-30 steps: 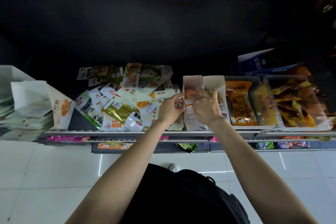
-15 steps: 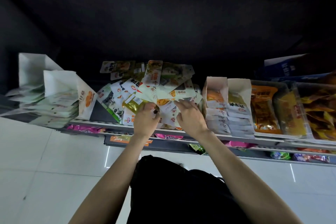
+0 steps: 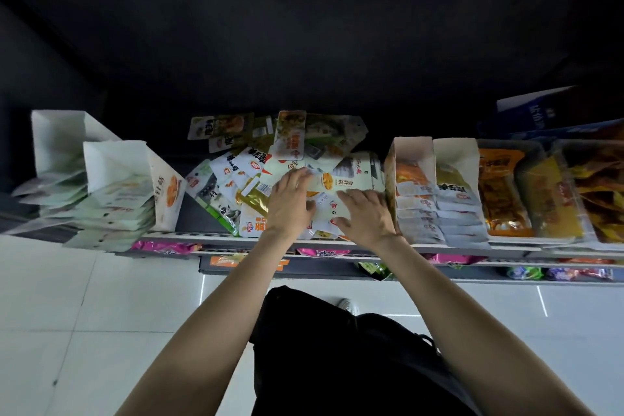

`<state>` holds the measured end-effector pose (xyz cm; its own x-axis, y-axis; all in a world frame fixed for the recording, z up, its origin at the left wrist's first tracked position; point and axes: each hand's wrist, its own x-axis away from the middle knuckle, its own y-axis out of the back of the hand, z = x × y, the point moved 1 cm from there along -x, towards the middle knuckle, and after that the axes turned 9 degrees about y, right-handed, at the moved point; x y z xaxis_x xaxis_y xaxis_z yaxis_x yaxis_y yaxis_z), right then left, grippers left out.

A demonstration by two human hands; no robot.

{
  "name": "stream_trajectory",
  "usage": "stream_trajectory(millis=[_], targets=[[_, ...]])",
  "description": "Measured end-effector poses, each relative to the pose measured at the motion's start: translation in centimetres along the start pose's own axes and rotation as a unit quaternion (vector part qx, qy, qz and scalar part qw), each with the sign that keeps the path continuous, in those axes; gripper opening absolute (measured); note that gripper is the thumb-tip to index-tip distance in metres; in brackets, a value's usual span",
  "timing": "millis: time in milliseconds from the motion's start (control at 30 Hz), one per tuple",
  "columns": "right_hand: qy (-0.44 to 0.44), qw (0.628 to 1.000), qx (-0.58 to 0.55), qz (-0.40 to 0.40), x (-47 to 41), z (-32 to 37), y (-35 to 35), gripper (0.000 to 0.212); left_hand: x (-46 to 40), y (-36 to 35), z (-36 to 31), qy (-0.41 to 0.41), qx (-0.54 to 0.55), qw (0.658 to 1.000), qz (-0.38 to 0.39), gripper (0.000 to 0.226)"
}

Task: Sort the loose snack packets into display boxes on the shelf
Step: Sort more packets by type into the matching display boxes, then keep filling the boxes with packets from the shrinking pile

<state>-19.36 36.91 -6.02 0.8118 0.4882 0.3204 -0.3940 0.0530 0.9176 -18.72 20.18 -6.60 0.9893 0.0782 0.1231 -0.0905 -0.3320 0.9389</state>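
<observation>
Shifting: both hands have left the white display box (image 3: 410,179), where they were a second ago, and now lie on the loose pile of packets (image 3: 256,172); I judge one delivery finished and the next pick beginning.
Left hand (image 3: 287,206): fingers fairly straight, reaching forward, tips touching the near-left end of a pale packet (image 3: 341,179). Whether the thumb is under its edge I cannot tell; it reads as touching, not pinching.
Right hand (image 3: 366,216): fingers spread flat, pressing on small white packets just nearer the person than the pale one; nothing is held.
Task's thing: the pale packet lies on top of the pile, just beyond both sets of fingertips and between the hands.
Long axis: it runs left to right across the shelf (image 3: 439,248), roughly along the front edge. Its printed characters lie sideways; the right end points at the white display box, which stands just right of the right hand.
Boxes: the white box and its neighbour (image 3: 456,179) already hold stacked packets; two more white boxes (image 3: 114,179) stand well to the left of the left hand.
Progress: many packets are unsorted, so plenty is left.
</observation>
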Motion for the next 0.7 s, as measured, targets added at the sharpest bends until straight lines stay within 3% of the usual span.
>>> stream_trajectory(millis=[100, 167, 300, 400, 567, 700], targets=[[0.017, 1.0, -0.005, -0.011, 0.3, 0.1, -0.5, 0.057, -0.8, -0.9, -0.6, -0.094, -0.087, 0.991, 0.036, 0.056], [0.019, 0.999, -0.029, -0.026, 0.5, 0.5, -0.8, 0.055, -1.2, -1.0, -0.7, -0.099, -0.118, 0.987, 0.042, 0.054], [-0.053, 0.995, -0.07, -0.05, 0.5, 1.1, -1.4, 0.069, -0.6, -0.3, -1.0, -0.156, -0.188, 0.969, 0.033, 0.052], [-0.044, 0.999, -0.001, -0.023, 0.4, 1.0, -2.0, 0.067, 0.8, -0.6, -0.4, -0.167, -0.193, 0.965, 0.055, 0.057], [0.028, 0.99, 0.121, -0.062, 0.9, 0.8, -0.9, 0.05, 1.5, -1.4, -0.9, -0.102, -0.176, 0.975, 0.09, 0.083], [0.036, 0.984, 0.174, -0.025, 1.9, 1.4, 0.2, 0.034, 1.5, -0.9, -1.6, -0.146, -0.228, 0.959, 0.084, 0.07]])
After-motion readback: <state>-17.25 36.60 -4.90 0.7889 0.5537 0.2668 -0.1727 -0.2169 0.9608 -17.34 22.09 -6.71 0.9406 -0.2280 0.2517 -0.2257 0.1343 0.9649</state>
